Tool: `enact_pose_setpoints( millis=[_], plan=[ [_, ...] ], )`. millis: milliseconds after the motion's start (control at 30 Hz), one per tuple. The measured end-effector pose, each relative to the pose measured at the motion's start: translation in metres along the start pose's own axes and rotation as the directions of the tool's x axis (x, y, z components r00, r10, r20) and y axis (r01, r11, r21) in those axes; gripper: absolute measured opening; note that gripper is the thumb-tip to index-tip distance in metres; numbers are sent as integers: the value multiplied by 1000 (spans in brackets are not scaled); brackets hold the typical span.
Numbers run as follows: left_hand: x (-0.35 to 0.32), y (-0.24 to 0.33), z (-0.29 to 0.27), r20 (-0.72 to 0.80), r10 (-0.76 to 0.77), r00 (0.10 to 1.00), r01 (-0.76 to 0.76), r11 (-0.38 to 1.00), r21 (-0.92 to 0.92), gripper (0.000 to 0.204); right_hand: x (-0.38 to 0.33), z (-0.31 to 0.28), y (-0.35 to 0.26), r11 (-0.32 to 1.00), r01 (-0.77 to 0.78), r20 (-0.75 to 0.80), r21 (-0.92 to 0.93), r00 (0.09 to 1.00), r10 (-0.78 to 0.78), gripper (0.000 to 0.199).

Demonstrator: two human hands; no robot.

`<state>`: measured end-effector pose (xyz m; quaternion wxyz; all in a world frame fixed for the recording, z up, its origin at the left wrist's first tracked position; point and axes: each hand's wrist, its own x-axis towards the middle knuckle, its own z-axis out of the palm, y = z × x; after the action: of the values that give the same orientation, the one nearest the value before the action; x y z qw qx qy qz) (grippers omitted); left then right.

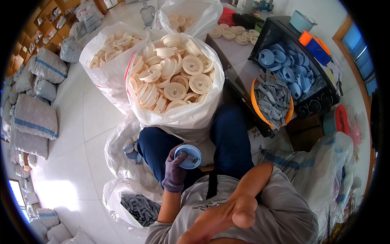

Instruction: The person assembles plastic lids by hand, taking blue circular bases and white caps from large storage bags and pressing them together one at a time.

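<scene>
Gloved left hand (175,171) grips a blue round cap (189,156) by its rim, held over my lap, open face up so the small grey clip seated inside shows. Right hand (239,211) is raised close to the camera, blurred; I cannot tell its grip. Cap: pale blue, shallow, disc-shaped. White sack of cream discs (172,79) stands between my knees; orange bowl of grey clips (271,101) on the tabletop, within reach.
</scene>
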<state>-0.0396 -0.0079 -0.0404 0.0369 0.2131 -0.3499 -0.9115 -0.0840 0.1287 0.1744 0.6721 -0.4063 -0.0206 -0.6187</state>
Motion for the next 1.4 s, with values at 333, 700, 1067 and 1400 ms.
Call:
enact_pose_setpoints(
  millis=[333,700,1067,1400],
  plan=[
    [-2,18,-9,67,19,998,-6,981,-194,37,0,-167,-116,-224,-600,-130,-768,488,-863,26],
    [1,28,6,-32,80,996,-82,995,-61,41,-32,-235,-176,-180,-565,-126,-805,460,-879,20],
    [1,7,23,-8,0,1000,2,959,284,42,-114,-124,-19,280,-790,-821,-545,437,-366,30],
    [-5,2,36,-35,61,997,-47,944,326,42,-137,-108,44,362,-641,-687,-676,372,-624,70]
  ],
)
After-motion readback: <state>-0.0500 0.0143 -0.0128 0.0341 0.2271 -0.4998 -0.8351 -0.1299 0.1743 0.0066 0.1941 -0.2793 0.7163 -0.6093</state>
